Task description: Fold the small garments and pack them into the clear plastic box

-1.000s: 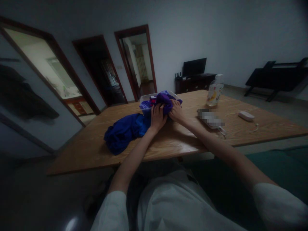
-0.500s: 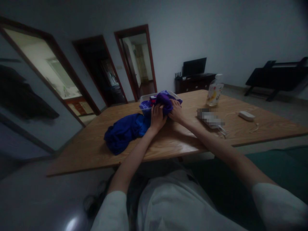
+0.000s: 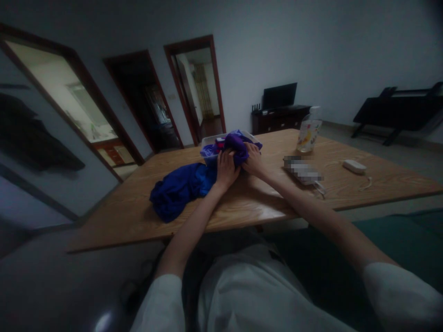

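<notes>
Head view: I note no change since a second ago. Left hand and right hand stay clenched on purple cloth over far desk tub.

In a dim room, a seated person reaches both arms across a wooden table, the left hand and right hand closed on a purple cloth bunched in a clear plastic bin. A blue garment lies heaped on the tabletop just left of the hands, touching the bin. To the right stand a pump bottle, a blurred flat object and a white adapter with its cord. Three doorways open in the wall behind.
</notes>
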### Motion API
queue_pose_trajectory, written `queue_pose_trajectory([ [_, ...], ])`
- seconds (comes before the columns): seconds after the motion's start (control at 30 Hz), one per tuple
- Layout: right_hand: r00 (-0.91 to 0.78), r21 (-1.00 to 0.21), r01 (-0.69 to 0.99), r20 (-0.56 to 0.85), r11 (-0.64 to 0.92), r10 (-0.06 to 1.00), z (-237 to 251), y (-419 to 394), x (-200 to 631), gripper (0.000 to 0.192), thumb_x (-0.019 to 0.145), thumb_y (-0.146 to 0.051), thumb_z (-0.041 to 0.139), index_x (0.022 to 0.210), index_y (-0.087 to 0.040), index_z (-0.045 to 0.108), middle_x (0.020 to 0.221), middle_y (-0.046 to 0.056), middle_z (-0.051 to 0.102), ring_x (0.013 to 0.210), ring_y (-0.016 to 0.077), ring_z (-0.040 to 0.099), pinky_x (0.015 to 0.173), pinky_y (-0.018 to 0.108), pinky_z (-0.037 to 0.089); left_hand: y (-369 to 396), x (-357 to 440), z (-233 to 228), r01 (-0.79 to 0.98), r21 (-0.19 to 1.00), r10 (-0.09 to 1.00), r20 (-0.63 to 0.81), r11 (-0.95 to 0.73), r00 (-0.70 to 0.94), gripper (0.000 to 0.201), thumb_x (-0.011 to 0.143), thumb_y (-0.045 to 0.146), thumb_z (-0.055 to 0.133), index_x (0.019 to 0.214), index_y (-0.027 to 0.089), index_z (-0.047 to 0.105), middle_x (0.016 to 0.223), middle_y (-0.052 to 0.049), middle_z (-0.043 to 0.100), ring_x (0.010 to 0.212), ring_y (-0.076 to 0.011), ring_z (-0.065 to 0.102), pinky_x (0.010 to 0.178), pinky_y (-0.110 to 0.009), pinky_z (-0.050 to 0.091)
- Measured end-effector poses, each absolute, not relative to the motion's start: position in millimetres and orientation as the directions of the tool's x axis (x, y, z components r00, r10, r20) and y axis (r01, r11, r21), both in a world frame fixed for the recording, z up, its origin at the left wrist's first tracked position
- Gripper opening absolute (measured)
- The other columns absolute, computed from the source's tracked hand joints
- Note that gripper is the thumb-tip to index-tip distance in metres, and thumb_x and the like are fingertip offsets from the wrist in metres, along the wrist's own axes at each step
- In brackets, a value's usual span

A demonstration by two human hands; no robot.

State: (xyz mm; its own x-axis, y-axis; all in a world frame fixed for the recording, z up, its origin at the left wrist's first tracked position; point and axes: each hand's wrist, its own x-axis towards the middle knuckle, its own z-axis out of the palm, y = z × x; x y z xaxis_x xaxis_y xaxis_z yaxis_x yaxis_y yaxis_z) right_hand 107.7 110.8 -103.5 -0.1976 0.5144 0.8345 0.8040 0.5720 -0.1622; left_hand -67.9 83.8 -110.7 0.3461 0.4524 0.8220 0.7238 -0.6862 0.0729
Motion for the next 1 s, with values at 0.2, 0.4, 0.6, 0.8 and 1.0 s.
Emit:
queue_pose_trajectory([
  [0.2,-0.206,-0.153,0.802,0.836,0.577,0.509,-102.4,109.0,108.1,0.055,0.088,-0.025,0.055,0.142,-0.013,0.059,0.141,0.020,0.060,0.128,0.0380,0.051,0.117,0.054,0.040,83.2,-67.8,-110.1,0.727,0.078,0.463,0.815,-0.682,0.347,0.056,0.095,0.025,0.063,0.147,0.017,0.044,0.157,-0.019,0.051,0.156,-0.0311,0.040,0.135,-0.059,0.022],
  [0.4,-0.217,-0.141,0.809,0.831,0.570,0.513,-101.4,106.8,108.1,0.058,0.087,-0.023,0.054,0.143,-0.009,0.058,0.143,0.022,0.058,0.130,0.0381,0.050,0.118,0.054,0.039,84.2,-67.5,-110.7,0.731,0.060,0.449,0.822,-0.680,0.350,0.055,0.096,0.026,0.061,0.148,0.016,0.044,0.156,-0.020,0.052,0.155,-0.0313,0.042,0.135,-0.059,0.023],
  [0.6,-0.206,-0.161,0.798,0.833,0.581,0.513,-100.9,107.2,107.1,0.057,0.088,-0.023,0.053,0.142,-0.009,0.058,0.140,0.021,0.060,0.129,0.0379,0.051,0.118,0.054,0.039,83.3,-67.8,-109.7,0.733,0.057,0.452,0.819,-0.677,0.354,0.056,0.097,0.027,0.061,0.149,0.016,0.044,0.157,-0.020,0.051,0.155,-0.0316,0.041,0.135,-0.058,0.022],
  [0.8,-0.217,-0.154,0.803,0.824,0.576,0.523,-100.3,107.0,106.9,0.054,0.090,-0.024,0.051,0.142,-0.011,0.059,0.140,0.021,0.060,0.129,0.0376,0.051,0.118,0.054,0.038,81.5,-68.3,-107.7,0.732,0.064,0.462,0.812,-0.678,0.357,0.059,0.095,0.025,0.062,0.151,0.018,0.044,0.158,-0.019,0.050,0.155,-0.0320,0.041,0.135,-0.059,0.022],
  [1.0,-0.196,-0.164,0.803,0.836,0.572,0.513,-101.5,108.3,106.7,0.055,0.089,-0.023,0.051,0.143,-0.011,0.058,0.140,0.021,0.060,0.128,0.0375,0.051,0.117,0.054,0.040,81.9,-68.4,-108.2,0.733,0.065,0.462,0.813,-0.677,0.354,0.059,0.095,0.025,0.062,0.150,0.018,0.044,0.157,-0.019,0.050,0.156,-0.0322,0.041,0.135,-0.059,0.022],
])
